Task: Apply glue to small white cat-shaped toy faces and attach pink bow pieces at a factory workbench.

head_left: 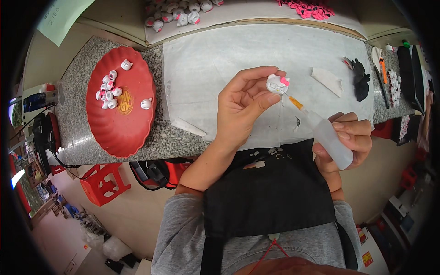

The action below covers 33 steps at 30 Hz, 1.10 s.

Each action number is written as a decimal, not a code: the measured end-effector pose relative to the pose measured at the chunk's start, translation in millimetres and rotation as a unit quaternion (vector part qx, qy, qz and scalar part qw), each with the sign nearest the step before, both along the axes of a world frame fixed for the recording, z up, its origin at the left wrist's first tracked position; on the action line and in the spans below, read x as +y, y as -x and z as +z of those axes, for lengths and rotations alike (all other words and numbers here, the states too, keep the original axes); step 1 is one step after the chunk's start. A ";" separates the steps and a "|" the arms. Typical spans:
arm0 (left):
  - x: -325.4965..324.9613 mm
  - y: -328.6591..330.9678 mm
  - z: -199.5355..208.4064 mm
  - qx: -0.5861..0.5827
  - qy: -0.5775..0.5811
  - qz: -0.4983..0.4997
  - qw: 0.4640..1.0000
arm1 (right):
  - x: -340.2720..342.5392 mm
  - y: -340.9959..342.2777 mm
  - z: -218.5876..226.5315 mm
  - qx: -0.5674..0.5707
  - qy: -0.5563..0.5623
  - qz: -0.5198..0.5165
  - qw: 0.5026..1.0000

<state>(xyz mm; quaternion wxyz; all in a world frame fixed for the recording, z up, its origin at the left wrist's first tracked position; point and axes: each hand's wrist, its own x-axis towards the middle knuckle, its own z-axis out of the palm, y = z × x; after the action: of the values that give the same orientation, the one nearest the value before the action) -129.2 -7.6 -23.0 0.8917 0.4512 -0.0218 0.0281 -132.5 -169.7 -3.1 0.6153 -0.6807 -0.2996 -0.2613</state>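
Between the thumb and fingers of my left hand (pixel 243 98) is a small white cat-head figurine (pixel 276 85) with a pink bow, its face turned up. My right hand (pixel 350 137) is wrapped round a translucent squeeze bottle (pixel 333 143). The bottle tilts up to the left and ends in an orange needle tip (pixel 295 101). The thin needle reaches the figurine's lower right edge, near the bow; whether it touches I cannot tell. Both hands are above the white paper sheet (pixel 206 68) on the table.
A red scalloped tray (pixel 103 135) with several white cat heads stands left. More white heads (pixel 182 18) and pink pieces (pixel 308 8) lie on the back shelf. A crumpled tissue (pixel 327 81), a black crumpled thing (pixel 360 80) and an orange-handled tool (pixel 383 71) lie right.
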 end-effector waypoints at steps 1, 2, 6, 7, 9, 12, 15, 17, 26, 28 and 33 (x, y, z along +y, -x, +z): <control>-0.3 -0.1 -0.8 0.001 0.000 0.000 1.000 | 1.0 -0.4 2.1 0.001 0.000 0.000 1.000; -0.5 -0.4 -1.8 -0.002 0.001 -0.002 1.000 | 2.7 -1.1 5.3 0.006 0.014 0.008 1.000; -1.7 -0.9 -1.2 -0.004 -0.002 -0.008 1.000 | 2.1 0.4 8.7 0.017 0.027 0.013 0.999; -1.9 -0.8 -1.5 -0.004 -0.002 -0.008 1.000 | 0.9 1.0 6.8 0.018 0.026 0.013 0.999; -1.9 -0.4 -2.6 -0.001 -0.004 0.000 1.000 | -1.9 2.3 1.5 0.011 0.006 -0.001 1.000; -1.3 0.2 -2.9 0.003 -0.001 0.003 1.000 | -2.7 -2.1 7.0 0.000 0.012 0.040 0.999; -0.9 -0.1 -2.2 0.002 -0.006 -0.007 1.000 | -0.6 -1.5 9.8 0.005 0.032 0.008 0.999; -1.7 -0.1 -1.6 0.007 -0.001 -0.012 1.000 | -1.2 -1.1 10.1 0.008 0.034 0.010 0.999; -2.3 0.1 0.9 0.022 -0.008 -0.018 1.000 | -2.6 -0.1 6.9 0.019 0.038 0.016 0.999; -2.7 0.1 0.3 0.021 -0.013 -0.018 1.000 | -1.8 -0.8 9.6 0.023 0.046 0.024 0.998; -4.8 0.4 -5.5 -0.042 -0.117 0.026 0.992 | 0.1 -1.0 9.0 0.028 0.043 0.017 0.999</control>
<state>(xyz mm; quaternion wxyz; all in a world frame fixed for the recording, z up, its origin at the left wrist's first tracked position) -129.6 -12.3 -28.5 0.8301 0.5511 -0.0508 0.0674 -131.5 -169.6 5.9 0.5980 -0.7085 -0.3046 -0.2185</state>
